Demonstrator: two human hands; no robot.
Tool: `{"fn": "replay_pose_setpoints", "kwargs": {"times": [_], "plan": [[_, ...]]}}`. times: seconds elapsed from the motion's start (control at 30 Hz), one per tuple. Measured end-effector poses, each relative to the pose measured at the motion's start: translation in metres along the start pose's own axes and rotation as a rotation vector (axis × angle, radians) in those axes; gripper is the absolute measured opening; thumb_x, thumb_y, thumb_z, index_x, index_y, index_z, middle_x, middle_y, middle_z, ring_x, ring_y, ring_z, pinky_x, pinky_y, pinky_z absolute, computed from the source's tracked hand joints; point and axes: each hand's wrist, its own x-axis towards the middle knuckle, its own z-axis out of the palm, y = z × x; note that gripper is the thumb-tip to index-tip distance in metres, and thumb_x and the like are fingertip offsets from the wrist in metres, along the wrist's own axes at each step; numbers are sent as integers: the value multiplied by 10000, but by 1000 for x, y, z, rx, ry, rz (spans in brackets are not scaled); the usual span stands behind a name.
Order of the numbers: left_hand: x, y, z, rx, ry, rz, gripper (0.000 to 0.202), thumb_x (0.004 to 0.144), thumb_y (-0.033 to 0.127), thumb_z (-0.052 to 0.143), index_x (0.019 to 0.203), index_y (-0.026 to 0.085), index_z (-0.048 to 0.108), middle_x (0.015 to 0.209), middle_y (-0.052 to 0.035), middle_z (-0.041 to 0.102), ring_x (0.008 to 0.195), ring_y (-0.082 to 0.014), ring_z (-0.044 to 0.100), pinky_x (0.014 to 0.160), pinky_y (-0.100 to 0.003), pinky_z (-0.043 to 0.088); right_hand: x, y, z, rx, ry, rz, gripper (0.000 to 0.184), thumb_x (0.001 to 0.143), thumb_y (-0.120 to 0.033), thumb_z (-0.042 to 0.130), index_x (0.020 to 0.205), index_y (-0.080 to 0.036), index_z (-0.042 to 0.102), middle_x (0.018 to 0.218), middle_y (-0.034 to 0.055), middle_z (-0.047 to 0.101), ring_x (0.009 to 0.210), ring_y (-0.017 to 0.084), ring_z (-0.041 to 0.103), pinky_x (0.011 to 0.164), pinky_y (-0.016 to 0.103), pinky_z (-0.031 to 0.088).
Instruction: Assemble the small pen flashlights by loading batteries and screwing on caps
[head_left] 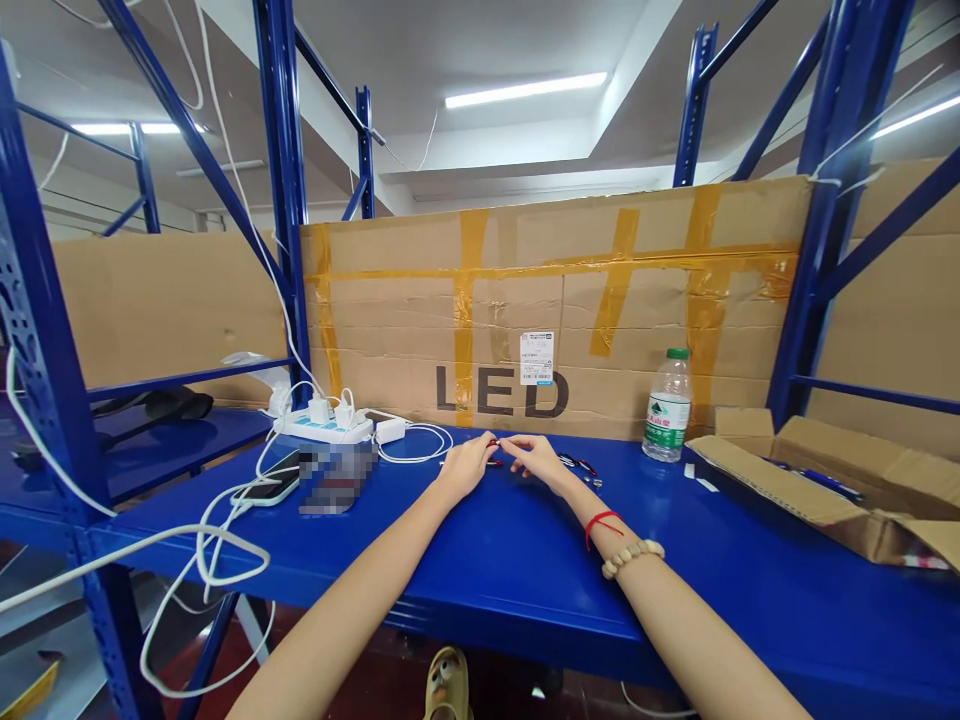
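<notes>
Above the blue shelf top (525,560), both hands meet fingertip to fingertip near the back. My left hand (470,465) is closed, its thumb and fingers pinching a small red piece with a shiny end (493,443). From the other side my right hand (536,462) pinches at the shiny end of that same piece; its other fingers curl loosely. The piece is too small for me to tell its kind. Just right of my right hand lie several small dark, red and metallic parts (581,466). A bit of red also shows on the shelf between the hands.
A water bottle (667,408) with a green cap stands at the back right, beside an open cardboard box (817,490) holding blue items. On the left are a power strip (322,426), a phone (271,482) and looping white cables (225,545). A taped LED carton (397,340) walls the back.
</notes>
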Motion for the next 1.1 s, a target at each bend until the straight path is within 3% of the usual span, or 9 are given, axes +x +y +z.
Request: {"fn": "replay_pose_setpoints", "kwargs": {"times": [0.13,0.3,0.63,0.87,1.1], "plan": [[1,2,0,6,-38,-24,270,915,339,241,1050,221,443,991,-44,625,927,-197,588,724,-280,437,1,1,0,24,33,3,276,701,-378,619,839,-144,668,814,48,650,438,38,511,326,120,337],[3,2,1,-11,-48,-29,271,917,335,234,1058,213,430,991,-66,625,930,-214,590,718,-295,434,1,-4,-3,126,108,83,304,719,-431,586,830,-160,666,932,61,637,472,36,526,341,115,348],[0,2,-3,-74,-46,-10,258,913,342,240,1023,227,443,994,-54,621,913,-216,592,699,-289,433,3,2,-4,98,11,80,340,668,-418,645,915,-188,683,924,58,645,503,46,528,367,124,355],[-1,-3,-1,-164,28,76,245,911,292,263,1053,237,455,1073,-27,585,965,-161,558,793,-264,417,1,-1,-10,97,-55,94,335,608,-424,691,860,-204,697,882,33,645,513,35,519,390,117,351],[-3,2,-6,-202,10,21,251,907,323,277,1093,241,423,1035,-28,602,944,-183,573,767,-283,431,1,-4,-12,108,-72,99,338,587,-427,704,848,-212,699,777,10,639,520,39,513,392,118,345]]}}
